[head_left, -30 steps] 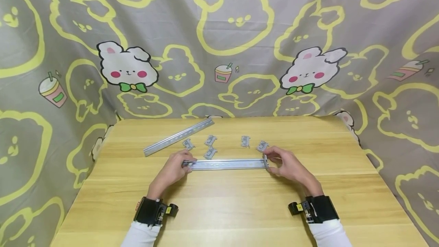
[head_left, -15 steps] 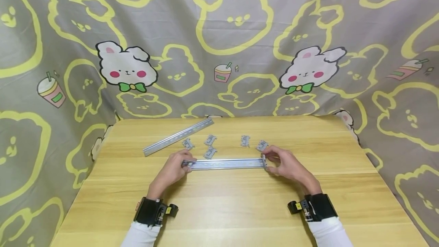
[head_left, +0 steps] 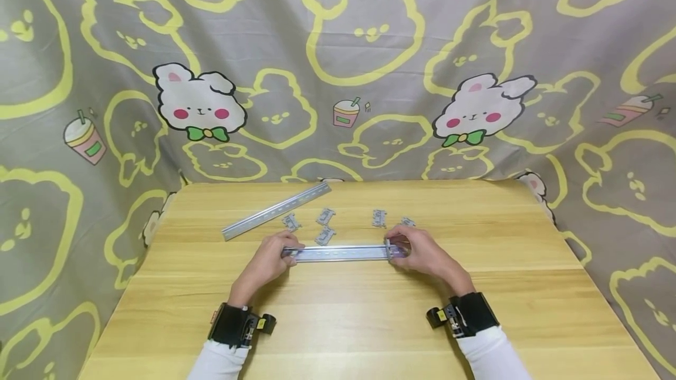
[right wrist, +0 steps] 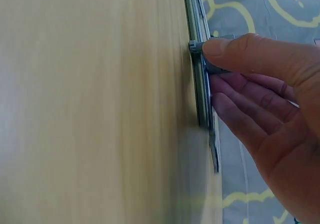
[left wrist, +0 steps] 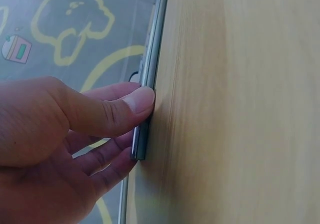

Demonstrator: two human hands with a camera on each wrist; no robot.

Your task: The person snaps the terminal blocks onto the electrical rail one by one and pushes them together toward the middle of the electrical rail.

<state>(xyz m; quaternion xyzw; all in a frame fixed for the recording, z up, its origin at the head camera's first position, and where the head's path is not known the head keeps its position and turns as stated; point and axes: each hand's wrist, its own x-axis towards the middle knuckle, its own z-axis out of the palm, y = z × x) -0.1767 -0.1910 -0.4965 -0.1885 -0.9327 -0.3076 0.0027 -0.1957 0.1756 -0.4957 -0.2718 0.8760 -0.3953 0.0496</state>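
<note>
A slotted metal DIN rail [head_left: 343,253] lies crosswise in front of me in the head view. At its left end my left hand [head_left: 266,260] pinches it, with the thumb over the near edge of the rail [left wrist: 159,34] in the left wrist view. My right hand [head_left: 425,254] pinches a grey DIN-rail terminal block [head_left: 388,249], which sits across the rail a short way in from the right end. In the right wrist view the thumb presses on the block [right wrist: 196,47]; the hand hides much of it.
Behind the rail lie several loose grey terminal blocks [head_left: 325,235], one partly hidden by my right hand. A second DIN rail [head_left: 277,211] lies slanted at the back left of the wooden table [head_left: 338,321]. A patterned curtain [head_left: 296,98] hangs behind.
My right hand has moved left with the terminal block, from the rail's right end to a point further in. The left hand and the rail have stayed about where they were.
</note>
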